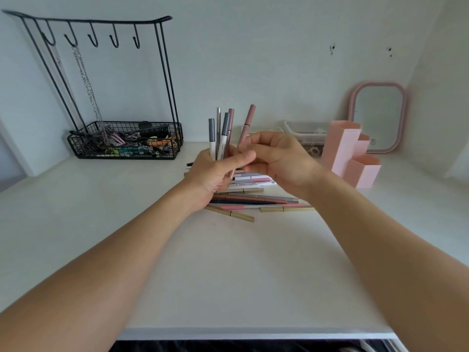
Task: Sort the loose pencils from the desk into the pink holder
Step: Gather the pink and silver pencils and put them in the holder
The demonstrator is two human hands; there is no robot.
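My left hand [215, 171] is shut around a bunch of pencils [220, 133] that stand upright, grey, silver and dusty pink. Close on its right, my right hand [276, 158] pinches one pink pencil [247, 123], tilted and almost touching the bunch. Under both hands a pile of loose pencils [256, 199] lies on the white desk [228, 262], gold, pink, grey and white. The pink holder [347, 153], with stepped compartments, stands upright to the right of my right hand; nothing shows above its rims.
A black wire basket [124, 141] full of clips sits at the back left under a hook rack [88, 26] with hanging chains. A clear plastic box [307, 135] and a pink-framed mirror [378, 115] stand behind the holder. The desk's front edge [253, 332] is near me.
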